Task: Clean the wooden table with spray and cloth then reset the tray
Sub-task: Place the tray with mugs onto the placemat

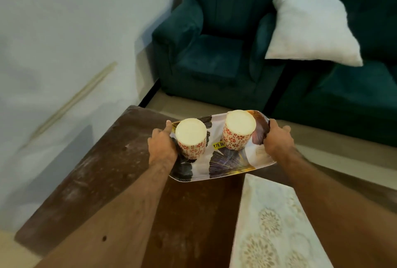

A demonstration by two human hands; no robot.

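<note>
A white tray with dark leaf prints hangs over the far part of the dusty wooden table. Two upside-down cups with red flower patterns stand on it, one at the left and one at the right. My left hand grips the tray's left edge. My right hand grips its right edge. A yellow price sticker lies between the cups. No spray bottle or cloth is in view.
A pale patterned runner lies along the table at the right. Beyond the table stand a dark green armchair and a green sofa with a white cushion. A light wall is at the left.
</note>
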